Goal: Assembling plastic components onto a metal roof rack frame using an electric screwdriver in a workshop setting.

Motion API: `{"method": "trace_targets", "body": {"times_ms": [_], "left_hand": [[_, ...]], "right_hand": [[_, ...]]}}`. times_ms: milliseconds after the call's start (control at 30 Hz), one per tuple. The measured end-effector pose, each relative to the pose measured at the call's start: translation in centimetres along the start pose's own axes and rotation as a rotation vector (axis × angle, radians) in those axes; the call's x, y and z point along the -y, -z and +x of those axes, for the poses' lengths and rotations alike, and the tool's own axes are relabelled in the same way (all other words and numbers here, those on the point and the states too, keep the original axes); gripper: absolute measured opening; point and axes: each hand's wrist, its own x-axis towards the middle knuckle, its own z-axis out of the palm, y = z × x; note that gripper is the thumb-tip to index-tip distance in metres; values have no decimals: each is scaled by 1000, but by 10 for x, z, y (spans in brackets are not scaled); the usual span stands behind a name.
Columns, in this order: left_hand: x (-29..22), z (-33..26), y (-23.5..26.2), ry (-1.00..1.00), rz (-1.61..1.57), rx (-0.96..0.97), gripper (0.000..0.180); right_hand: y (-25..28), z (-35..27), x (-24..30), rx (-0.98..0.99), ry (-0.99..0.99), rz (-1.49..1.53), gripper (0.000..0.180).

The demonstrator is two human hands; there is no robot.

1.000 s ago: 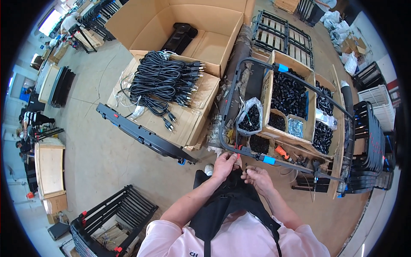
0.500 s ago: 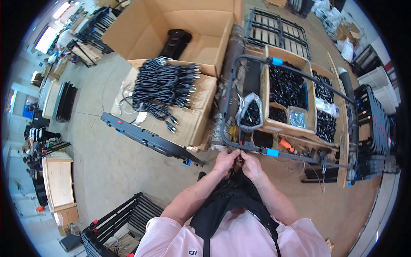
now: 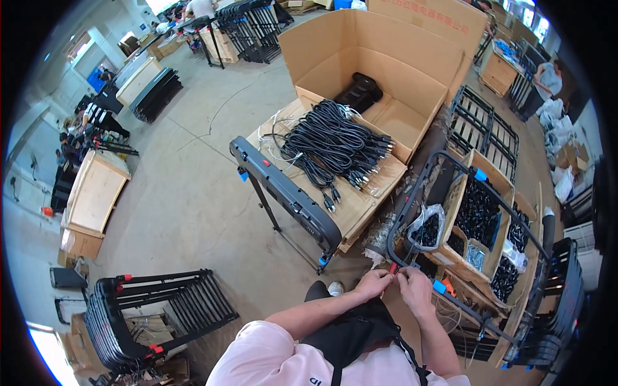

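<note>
My left hand [image 3: 375, 284] and my right hand [image 3: 415, 289] meet just in front of the near corner of a dark tubular metal frame [image 3: 390, 239]. Thumb and fingers of both hands are pinched together. A small red piece [image 3: 393, 267] shows right at the left fingertips, beside the frame tube; whether the fingers grip it cannot be made out. What lies between the right fingertips is too small to tell. Blue clips [image 3: 479, 174] sit on the frame, which rests over a wooden parts bin [image 3: 456, 207].
Compartments and a plastic bag [image 3: 426, 226] hold small black parts. Bundled black power cables [image 3: 338, 143] lie on cardboard beside a large open carton [image 3: 405, 116]. A long dark console [image 3: 283, 186] on legs stands at its front. Stacked black frames [image 3: 161, 309] are at lower left.
My view has swung so that the carton, cables and bin appear further right. My hands stay close together at the frame's near corner, with the red piece showing at the left fingertips.
</note>
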Motion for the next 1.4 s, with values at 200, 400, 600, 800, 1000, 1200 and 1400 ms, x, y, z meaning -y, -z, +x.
{"method": "trace_targets", "body": {"times_ms": [200, 400, 600, 800, 1000, 1200, 1400], "left_hand": [[1, -13, -8, -268, 185, -192, 32], [16, -10, -9, -349, 188, -207, 32], [24, -3, 3, -440, 17, -131, 27], [9, 1, 18, -237, -31, 111, 29], [11, 1, 26, -263, 28, 182, 31], [5, -2, 29, -219, -46, 194, 22], [-9, -11, 30, -192, -34, 155, 21]], "right_hand": [[-8, 50, 1, 305, 427, -416, 17], [-20, 78, 2, 709, 510, -833, 18], [-6, 66, 3, 348, 867, -688, 12], [21, 59, -11, 423, 585, -396, 14], [25, 60, -22, 397, 660, -187, 18], [15, 61, -27, 337, 797, -93, 25], [13, 63, -23, 350, 791, -133, 25]]}}
